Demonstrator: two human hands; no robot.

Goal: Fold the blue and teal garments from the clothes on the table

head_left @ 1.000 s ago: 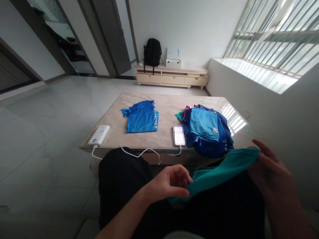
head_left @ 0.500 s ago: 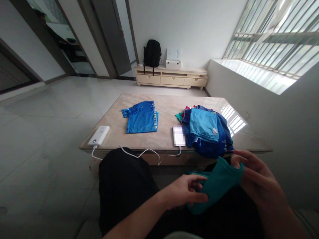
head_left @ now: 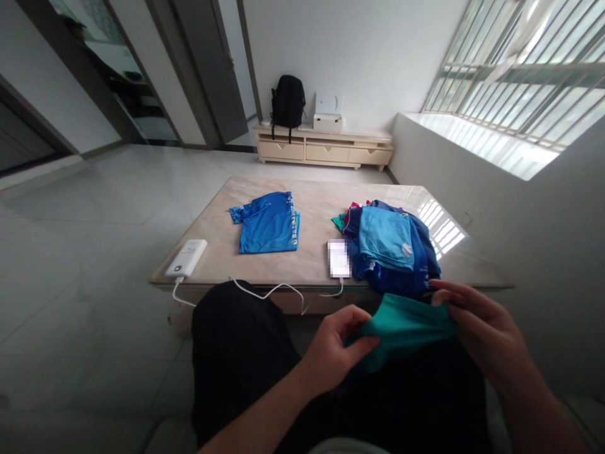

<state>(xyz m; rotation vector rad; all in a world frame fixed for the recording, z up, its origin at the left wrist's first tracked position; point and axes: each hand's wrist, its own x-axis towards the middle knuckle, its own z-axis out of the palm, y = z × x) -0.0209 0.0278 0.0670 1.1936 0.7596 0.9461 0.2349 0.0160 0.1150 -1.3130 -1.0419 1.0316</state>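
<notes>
- A green cloth (head_left: 406,325) was stretched between both hands above the dark-clad lap, close to the near edge of the surface (head_left: 314,211).
- The left hand (head_left: 333,350) had its thumb and fingers clamped on the cloth's left end.
- The right hand (head_left: 491,328) had its fingers clamped on the opposite end (one finger pointed out toward the clothes beyond).
- Those clothes, a mostly dark blue pile (head_left: 425,255), lay on the right part of the surface, with a light blue garment (head_left: 385,233) on top.
- Just left of the pile lay a phone (head_left: 339,258), its screen pixelated, with a white cable (head_left: 283,286) running below it.
- Farther left lay a folded blue shirt (head_left: 267,227), and near the left corner a white power bank (head_left: 189,257).
- Across the room, a black backpack (head_left: 288,101) stood on a low cabinet (head_left: 326,151).
</notes>
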